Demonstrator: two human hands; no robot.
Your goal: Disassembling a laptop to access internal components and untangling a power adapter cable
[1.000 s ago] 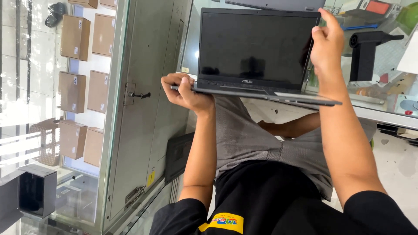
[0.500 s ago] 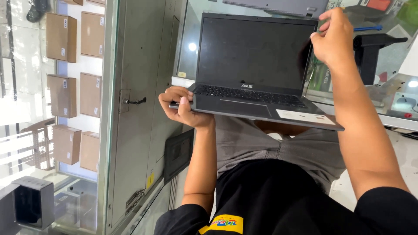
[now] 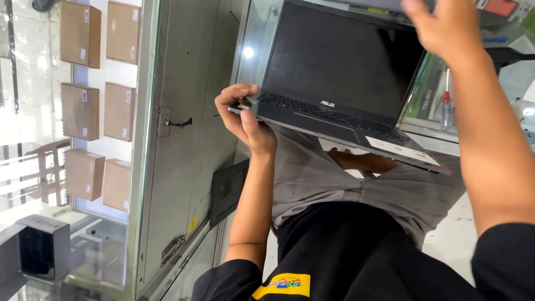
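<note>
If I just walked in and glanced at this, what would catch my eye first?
Most likely the open dark laptop in the middle, its screen black. The left hand grips its base at the left corner, and the right hand is at the top edge of the screen. On the left, brown cardboard boxes line a white wall.

Setting: a small electronics shop or repair counter. Evidence: rows of uniform brown cardboard boxes [image 3: 82,111], each with a small label, ranked on white shelving behind glass at left. Grey metal cabinet door [image 3: 184,128] with a latch handle beside it. Glass-topped counter surface [image 3: 253,39] reflecting a ceiling light. Screwdriver [image 3: 447,103] and packaged goods lie on the surface behind an open grey laptop [image 3: 340,83]. Daylight enters from the street side, far left.
</note>
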